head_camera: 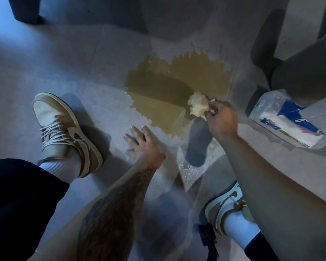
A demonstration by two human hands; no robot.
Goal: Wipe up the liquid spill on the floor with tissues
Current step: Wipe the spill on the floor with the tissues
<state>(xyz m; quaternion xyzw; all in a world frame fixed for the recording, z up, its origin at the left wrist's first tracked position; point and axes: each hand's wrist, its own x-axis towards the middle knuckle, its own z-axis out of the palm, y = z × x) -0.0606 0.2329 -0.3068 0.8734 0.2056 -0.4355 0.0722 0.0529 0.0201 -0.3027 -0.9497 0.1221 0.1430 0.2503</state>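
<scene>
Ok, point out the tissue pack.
Head view, far right: the tissue pack lies on the floor beside the right hand, right of the spill.

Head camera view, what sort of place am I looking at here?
Probably an indoor room, home or office; I can't tell which. The grey tiled floor, the dark furniture standing on it and the tissue pack suggest that.

The puddle just past the right hand is yellow-brown on the grey, speckled floor. The tissue wad in that hand is white gone yellow. Right of it, the tissue pack is white with blue and pink marks. Left of the left hand, a shoe is tan and cream.
</scene>
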